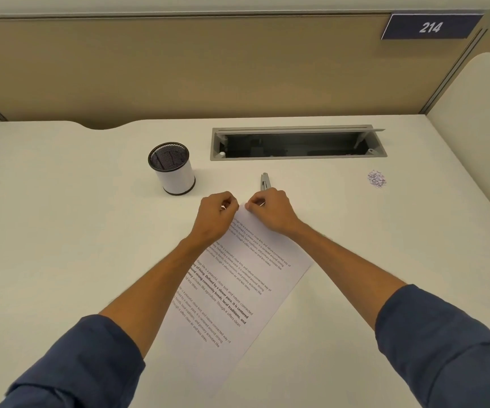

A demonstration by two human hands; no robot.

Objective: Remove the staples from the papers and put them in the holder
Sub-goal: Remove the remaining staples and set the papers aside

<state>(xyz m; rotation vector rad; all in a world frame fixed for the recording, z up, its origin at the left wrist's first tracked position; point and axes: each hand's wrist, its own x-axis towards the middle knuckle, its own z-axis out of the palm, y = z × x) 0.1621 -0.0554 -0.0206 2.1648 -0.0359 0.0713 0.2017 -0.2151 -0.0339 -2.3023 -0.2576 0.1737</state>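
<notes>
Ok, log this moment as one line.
stage: working far corner of papers | left hand: pinching corner | right hand: pinching corner | holder: upright, far-left | metal tool: beyond hands

The top corner of the papers point(237, 278) is hidden under the left hand point(217, 214) and right hand point(270, 212), so any staple there cannot be made out. The metal tool point(265, 181) disappears behind the right hand. The little heap point(376, 178) near the desk's point(61, 187) right edge is too small to identify. Both sleeves run off the bottom edge.
</notes>
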